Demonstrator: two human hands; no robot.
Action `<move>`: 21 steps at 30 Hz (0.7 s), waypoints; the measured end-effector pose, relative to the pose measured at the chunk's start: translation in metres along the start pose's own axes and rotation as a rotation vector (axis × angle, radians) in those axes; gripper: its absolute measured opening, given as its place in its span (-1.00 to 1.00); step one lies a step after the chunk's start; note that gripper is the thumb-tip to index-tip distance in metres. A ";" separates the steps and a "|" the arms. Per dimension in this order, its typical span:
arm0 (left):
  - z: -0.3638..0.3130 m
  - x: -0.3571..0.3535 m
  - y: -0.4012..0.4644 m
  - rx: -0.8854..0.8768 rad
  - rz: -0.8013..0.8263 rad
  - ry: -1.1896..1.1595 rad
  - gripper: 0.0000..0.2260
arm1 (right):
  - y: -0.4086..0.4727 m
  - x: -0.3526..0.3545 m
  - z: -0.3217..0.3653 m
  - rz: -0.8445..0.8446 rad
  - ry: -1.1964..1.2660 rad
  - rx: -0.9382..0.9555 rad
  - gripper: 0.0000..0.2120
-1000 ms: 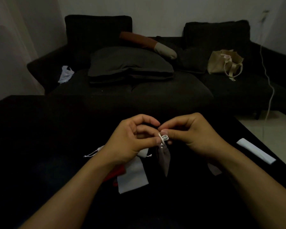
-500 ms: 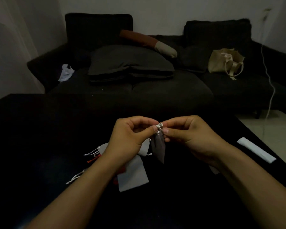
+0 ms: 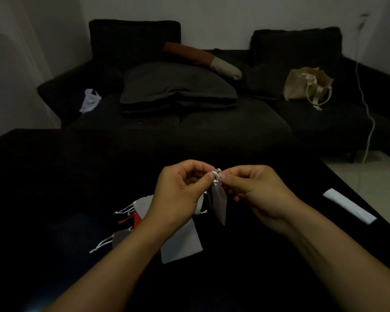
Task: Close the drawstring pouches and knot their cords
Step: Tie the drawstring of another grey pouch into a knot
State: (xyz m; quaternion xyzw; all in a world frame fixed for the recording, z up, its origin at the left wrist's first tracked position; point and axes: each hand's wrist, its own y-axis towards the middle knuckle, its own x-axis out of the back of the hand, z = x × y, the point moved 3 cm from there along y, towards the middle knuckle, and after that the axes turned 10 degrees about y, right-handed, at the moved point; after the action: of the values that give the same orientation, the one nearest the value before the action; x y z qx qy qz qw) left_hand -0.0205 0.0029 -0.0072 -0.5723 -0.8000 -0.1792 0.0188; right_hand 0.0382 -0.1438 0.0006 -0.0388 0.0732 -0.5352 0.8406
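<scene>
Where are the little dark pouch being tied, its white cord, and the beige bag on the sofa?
dark pouch (image 3: 217, 203), head view, hanging cloth body.
white cord (image 3: 216, 174), head view, loop between fingertips.
beige bag (image 3: 298, 86), head view, front panel.

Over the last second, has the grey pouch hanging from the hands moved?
Yes. The grey pouch has swung slightly toward the person's right, clear of the pale pouch lying on the table.

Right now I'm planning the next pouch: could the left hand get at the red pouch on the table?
Probably not yet. The left hand pinches the white cord of the grey pouch with the right hand. Once freed, the red pouch lies just below its wrist, unobstructed.
</scene>
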 end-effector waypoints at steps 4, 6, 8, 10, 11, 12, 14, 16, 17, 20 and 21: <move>0.001 -0.001 -0.003 -0.040 -0.078 0.102 -0.90 | -0.001 -0.008 -0.004 0.009 0.229 -0.102 -0.85; 0.001 -0.001 -0.004 -0.062 -0.131 0.129 -0.89 | -0.002 -0.008 -0.003 0.027 0.227 -0.088 -0.87; 0.001 -0.001 -0.006 -0.070 -0.170 0.149 -0.89 | -0.003 -0.008 -0.003 0.021 0.158 -0.055 -0.89; 0.000 -0.002 -0.007 -0.059 -0.183 0.145 -0.89 | -0.004 -0.009 -0.005 -0.006 0.125 -0.026 -0.90; -0.001 -0.002 -0.007 -0.047 -0.184 0.124 -0.90 | -0.004 -0.009 -0.005 -0.018 0.127 -0.019 -0.90; -0.001 -0.002 -0.007 -0.035 -0.184 0.100 -0.90 | -0.004 -0.009 -0.005 -0.027 0.140 -0.017 -0.89; 0.000 -0.002 -0.006 -0.018 -0.184 0.064 -0.90 | -0.004 -0.009 -0.005 -0.050 0.180 -0.028 -0.88; 0.000 -0.002 -0.005 -0.009 -0.181 0.045 -0.91 | -0.004 -0.009 -0.005 -0.069 0.188 -0.035 -0.87; 0.000 -0.002 -0.005 -0.006 -0.177 0.043 -0.91 | -0.004 -0.010 -0.005 -0.070 0.178 -0.026 -0.88; 0.001 -0.002 -0.005 0.000 -0.179 0.048 -0.90 | -0.005 -0.010 -0.005 -0.049 0.077 0.061 -0.92; 0.001 -0.002 -0.005 0.007 -0.181 0.044 -0.90 | -0.005 -0.010 -0.004 -0.048 0.010 0.120 -0.92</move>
State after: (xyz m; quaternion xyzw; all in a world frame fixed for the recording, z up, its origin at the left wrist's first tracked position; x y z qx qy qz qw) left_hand -0.0245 0.0001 -0.0097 -0.4937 -0.8484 -0.1899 0.0222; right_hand 0.0285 -0.1366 -0.0017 0.0123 0.0442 -0.5588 0.8280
